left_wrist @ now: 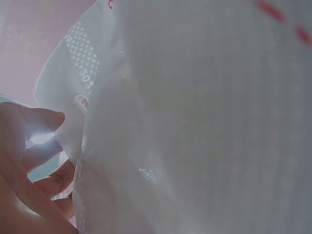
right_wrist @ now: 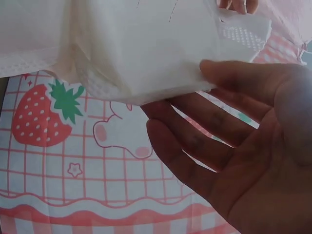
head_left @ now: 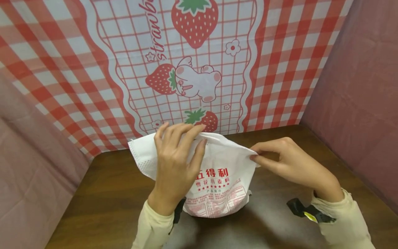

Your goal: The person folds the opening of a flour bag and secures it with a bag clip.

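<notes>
A white flour bag (head_left: pixel 214 186) with red Chinese print stands on the table, its top edge gathered at a slant. My left hand (head_left: pixel 174 155) holds the upper left of the bag, with the fingers over the top edge and the thumb in front. Beyond that hand sticks out a white flap (head_left: pixel 143 159) with small dots, whose cut-out hole shows in the left wrist view. At the top right corner, my right hand (head_left: pixel 286 162) pinches the edge between thumb and fingers. The bag's inside is hidden.
Brown wooden table (head_left: pixel 102 193) lies under the bag. Close behind hangs a red-and-white checked cloth (head_left: pixel 289 62) printed with strawberries. Pink cloth walls (head_left: pixel 354 86) rise at both sides. Dark straps (head_left: pixel 311 211) sit on the wrists.
</notes>
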A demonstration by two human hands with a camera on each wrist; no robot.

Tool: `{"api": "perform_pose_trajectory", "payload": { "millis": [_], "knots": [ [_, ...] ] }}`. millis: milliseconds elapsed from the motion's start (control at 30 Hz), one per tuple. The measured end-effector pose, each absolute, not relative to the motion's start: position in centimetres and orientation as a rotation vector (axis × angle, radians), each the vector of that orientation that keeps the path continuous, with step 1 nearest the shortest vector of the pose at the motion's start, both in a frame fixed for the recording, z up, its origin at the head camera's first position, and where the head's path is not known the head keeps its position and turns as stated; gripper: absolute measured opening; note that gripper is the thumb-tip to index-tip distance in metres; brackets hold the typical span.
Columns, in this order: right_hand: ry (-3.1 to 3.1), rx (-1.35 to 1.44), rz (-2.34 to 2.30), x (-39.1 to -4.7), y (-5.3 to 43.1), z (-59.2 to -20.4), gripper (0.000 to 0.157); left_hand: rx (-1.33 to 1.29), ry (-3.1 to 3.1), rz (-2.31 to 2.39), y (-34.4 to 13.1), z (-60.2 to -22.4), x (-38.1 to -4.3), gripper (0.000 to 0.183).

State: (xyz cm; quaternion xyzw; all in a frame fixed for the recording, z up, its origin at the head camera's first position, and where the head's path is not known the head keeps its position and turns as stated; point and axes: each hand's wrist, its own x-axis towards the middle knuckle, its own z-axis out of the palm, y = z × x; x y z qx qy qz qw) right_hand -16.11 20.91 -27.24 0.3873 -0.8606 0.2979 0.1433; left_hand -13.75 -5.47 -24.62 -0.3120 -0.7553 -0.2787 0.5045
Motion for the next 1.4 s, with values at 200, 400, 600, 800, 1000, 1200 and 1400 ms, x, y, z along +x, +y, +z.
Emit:
{"api": "perform_pose_trajectory", "payload": {
  "millis": [200, 400, 600, 800, 1000, 1200, 1400],
  "knots": [
    [-2.437, 1.105, 0.789, -16.3, 20.5, -27.1, 0.013, -0.736, -1.816, -0.672, -5.7, -24.6, -13.8, 0.017],
    [-2.416, 0.966, 0.731, -16.1, 19.9, -28.0, 0.014, -0.727, -1.818, -0.660, -5.8, -24.6, -13.9, 0.011],
    [-2.346, 0.913, 0.759, -15.5, 20.0, -29.3, 0.018, -0.717, -1.835, -0.656, -5.8, -24.7, -14.0, 0.010],
    [-2.309, 0.938, 0.775, -14.8, 20.2, -30.5, 0.033, -0.697, -1.837, -0.658, -6.0, -24.7, -14.2, 0.011],
    [-2.187, 0.974, 0.708, -14.7, 20.2, -31.3, 0.032, -0.689, -1.835, -0.664, -6.0, -25.0, -14.4, 0.011],
    [-2.169, 1.004, 0.729, -15.1, 20.2, -31.3, 0.033, -0.683, -1.823, -0.671, -6.1, -25.0, -14.6, 0.010],
    [-2.216, 0.970, 0.644, -15.2, 20.4, -31.6, 0.029, -0.699, -1.833, -0.683, -6.1, -25.0, -14.7, 0.009]
  ]
}}
